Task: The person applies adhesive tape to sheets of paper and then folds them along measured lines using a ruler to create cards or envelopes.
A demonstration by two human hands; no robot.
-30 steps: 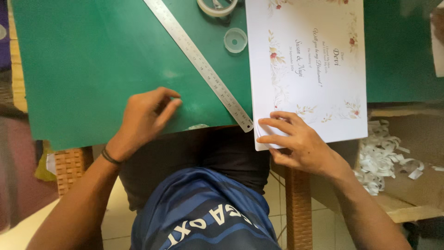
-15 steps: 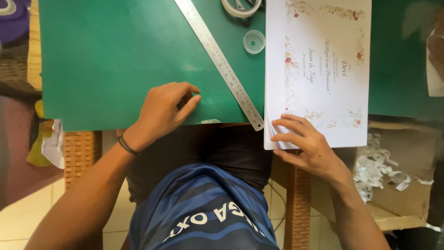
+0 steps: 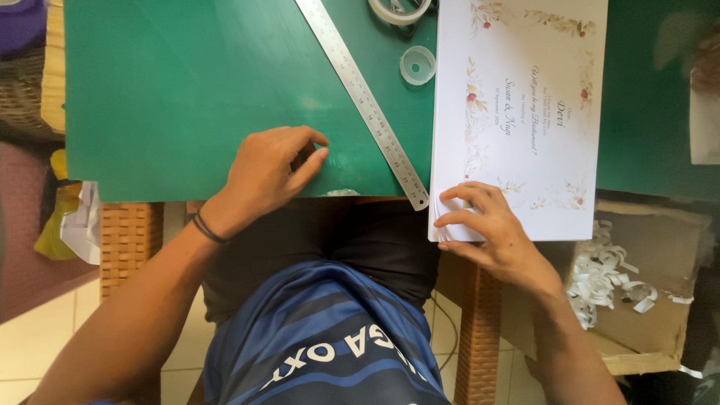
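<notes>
Nearest me, my right hand (image 3: 495, 232) pinches the near corner of the white card stack (image 3: 517, 120), fingertips curled over its edge where it overhangs the desk. My left hand (image 3: 270, 176) rests loosely curled on the green cutting mat (image 3: 187, 90), gripping nothing that I can see, thumb tip pressed to the mat near its front edge. Between the hands the steel ruler (image 3: 364, 101) lies diagonally, its near end just beside the stack. As I judge it, squaring the sheets well means keeping the corner pinched firmly and the ruler untouched. Farther off sit a small clear lid (image 3: 418, 65) and a tape roll (image 3: 400, 9); paper curls (image 3: 607, 281) fill the cardboard box (image 3: 660, 330) at right.
</notes>
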